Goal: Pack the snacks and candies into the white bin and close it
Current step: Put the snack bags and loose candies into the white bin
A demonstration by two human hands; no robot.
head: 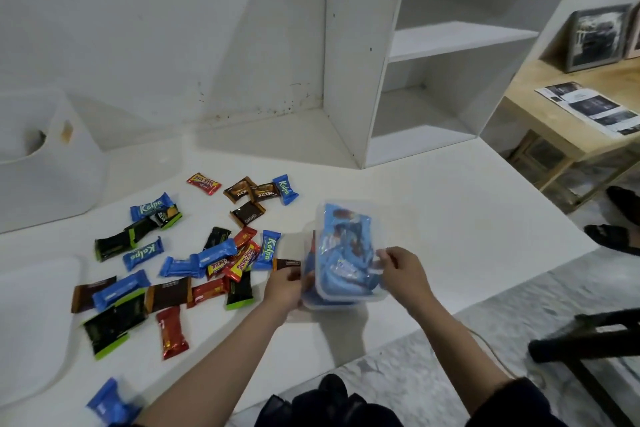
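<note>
A clear plastic container point(377, 218) filled with blue-wrapped snacks point(346, 239) is tilted above the white table. My left hand point(285, 288) grips its left edge, my right hand point(401, 270) grips its right edge. Several wrapped snacks point(173, 263) in blue, brown, red and black-green wrappers lie scattered on the table to the left. The white bin point(52, 163) with a handle cutout stands at the far left, against the wall. A flat white lid point(34, 322) lies at the table's near left edge. One blue snack point(107, 402) sits near the table's front edge by my left arm.
A white shelf unit point(415, 45) stands at the back of the white table point(467, 218). A wooden side table point(571, 107) with papers and picture frames is at right. A dark chair point(588, 340) and someone's dark shoes point(616, 236) are on the floor at right.
</note>
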